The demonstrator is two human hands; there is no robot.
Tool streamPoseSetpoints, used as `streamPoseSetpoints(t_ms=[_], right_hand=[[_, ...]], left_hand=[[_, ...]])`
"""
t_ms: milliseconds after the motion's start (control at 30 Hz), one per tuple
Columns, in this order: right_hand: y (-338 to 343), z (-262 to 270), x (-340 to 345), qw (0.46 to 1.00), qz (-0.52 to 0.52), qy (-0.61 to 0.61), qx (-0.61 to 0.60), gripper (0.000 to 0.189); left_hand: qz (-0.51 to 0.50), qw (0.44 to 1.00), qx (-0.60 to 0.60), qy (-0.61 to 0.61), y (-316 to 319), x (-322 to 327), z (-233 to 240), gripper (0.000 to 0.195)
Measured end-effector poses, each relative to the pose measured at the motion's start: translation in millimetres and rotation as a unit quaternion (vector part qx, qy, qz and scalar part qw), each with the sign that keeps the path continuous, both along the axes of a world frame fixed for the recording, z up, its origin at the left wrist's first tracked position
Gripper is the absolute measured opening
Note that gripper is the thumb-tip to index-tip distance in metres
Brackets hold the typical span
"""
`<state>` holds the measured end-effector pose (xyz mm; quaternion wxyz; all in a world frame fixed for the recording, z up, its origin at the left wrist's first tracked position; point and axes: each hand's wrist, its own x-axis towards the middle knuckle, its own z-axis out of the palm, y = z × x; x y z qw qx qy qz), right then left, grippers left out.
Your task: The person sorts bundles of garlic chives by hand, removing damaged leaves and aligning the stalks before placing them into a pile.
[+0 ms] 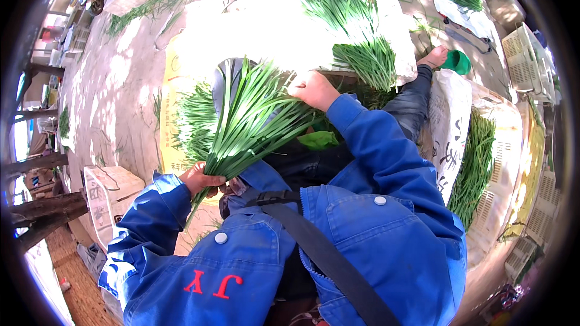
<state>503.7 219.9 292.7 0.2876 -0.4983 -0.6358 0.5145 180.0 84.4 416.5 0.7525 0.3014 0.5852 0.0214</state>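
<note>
My left hand [204, 179] is closed around the lower end of a bunch of garlic chives [247, 127]. The long green leaves fan up and to the right across my lap. At the right edge of the fan is my right hand [315, 90], its fingers curled against the leaves; whether they pinch a leaf is hidden. Behind the held bunch, more chives [195, 113] lie on a yellow printed sack [170, 138]. Ahead stands a low white surface [253, 31], glaring in sunlight, with a heap of chives [353, 22] on its right part.
To the right, a white printed sack [448, 122] and chives [476, 163] lie in a pale plastic crate [498, 199]. A bare foot [434, 56] rests by a green slipper [457, 61]. Another crate [113, 199] stands left. Loose leaves litter the ground [113, 81].
</note>
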Motion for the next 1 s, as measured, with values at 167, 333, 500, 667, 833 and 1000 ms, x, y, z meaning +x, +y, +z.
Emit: streamPoseSetpoints(t_ms=[167,333,500,667,833,1000], right_hand=[[1.1,-2.0,7.9,0.968,-0.176,0.148,-0.105,0.018],[-4.1,39.6,72.7,0.894,-0.144,0.352,-0.239,0.010],[-40.1,1.0,123.8,0.987,0.009,0.139,-0.080,0.022],[-50.6,-13.9,101.6,0.921,0.075,-0.381,0.017,0.031],[-49.8,-3.3,70.1,0.982,0.172,-0.053,0.059,0.024],[-49.9,-9.3,41.1,0.982,0.149,0.018,0.111,0.022]], left_hand=[[0.004,1.000,0.002,0.003,-5.7,-5.6,-6.5,0.018],[0.045,0.998,-0.019,-0.029,-15.6,-23.7,-15.2,0.022],[0.126,0.989,-0.022,-0.068,-31.2,-52.8,-31.1,0.027],[0.166,0.984,-0.008,-0.060,-36.5,-62.2,-26.4,0.029],[0.186,0.979,-0.030,-0.074,-34.0,-70.0,-27.1,0.025],[0.191,0.979,-0.032,-0.063,-33.7,-69.0,-26.6,0.026]])
